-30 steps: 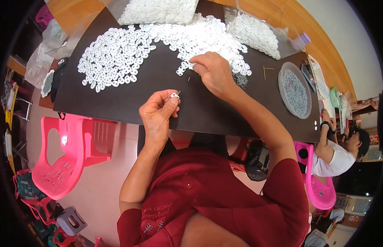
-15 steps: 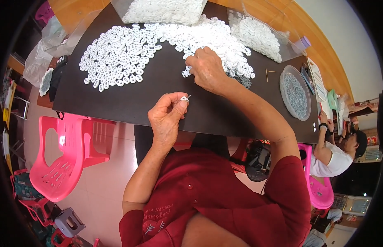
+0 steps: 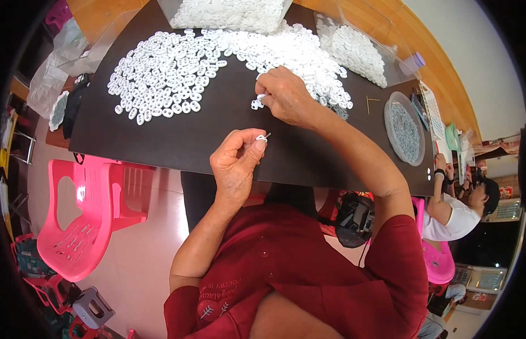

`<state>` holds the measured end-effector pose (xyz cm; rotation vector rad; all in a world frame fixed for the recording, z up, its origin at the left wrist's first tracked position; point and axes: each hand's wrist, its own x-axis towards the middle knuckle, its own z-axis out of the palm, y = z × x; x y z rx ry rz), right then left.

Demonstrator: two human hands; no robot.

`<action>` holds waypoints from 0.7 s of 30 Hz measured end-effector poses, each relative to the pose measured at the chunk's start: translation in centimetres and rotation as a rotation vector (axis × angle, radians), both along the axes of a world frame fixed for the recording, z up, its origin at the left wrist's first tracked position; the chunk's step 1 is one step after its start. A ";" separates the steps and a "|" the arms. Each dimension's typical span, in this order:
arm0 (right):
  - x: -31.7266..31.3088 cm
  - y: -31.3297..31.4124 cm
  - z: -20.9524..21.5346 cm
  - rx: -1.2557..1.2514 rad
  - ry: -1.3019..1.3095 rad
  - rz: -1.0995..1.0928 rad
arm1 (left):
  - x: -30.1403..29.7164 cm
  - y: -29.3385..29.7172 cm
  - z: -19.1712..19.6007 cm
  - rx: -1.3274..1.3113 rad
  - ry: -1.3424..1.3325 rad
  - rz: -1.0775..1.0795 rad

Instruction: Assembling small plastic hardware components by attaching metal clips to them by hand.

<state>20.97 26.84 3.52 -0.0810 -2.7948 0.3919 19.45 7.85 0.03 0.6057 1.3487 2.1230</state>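
Observation:
Above the table's front edge, my left hand (image 3: 236,164) pinches a small white plastic piece (image 3: 261,138) between thumb and fingertips; a thin greyish pin sticks out of it. Farther forward, my right hand (image 3: 286,97) is closed at the near edge of a heap of white pieces (image 3: 299,51). A white oval piece (image 3: 262,98) shows at its fingertips, with more loose pieces (image 3: 255,105) lying just beside them. To the left spreads another group of white oval pieces with holes (image 3: 161,73). Small grey parts (image 3: 339,111) lie partly behind my right wrist.
On the dark table (image 3: 217,135), a clear box of white pieces (image 3: 229,16) stands at the back, another box (image 3: 353,53) at back right. A round tub of grey parts (image 3: 405,133) sits right. A pink chair (image 3: 76,226) is at left; another person (image 3: 452,217) sits at right.
My right hand has shifted slightly back toward me, and a white piece now shows at its fingertips. The left hand still holds its piece, a little farther right in the view.

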 end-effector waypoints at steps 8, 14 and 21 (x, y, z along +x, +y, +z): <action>2.1 -1.0 2.0 -0.773 -0.027 -0.096 | -0.3 0.1 0.9 0.029 -0.159 0.020; 4.4 -1.8 2.4 -1.279 -0.047 -0.116 | -0.2 0.4 2.0 0.001 -0.192 0.059; 5.1 -3.0 1.6 -1.309 -0.012 -0.117 | -0.1 0.4 3.2 -0.135 -0.141 0.078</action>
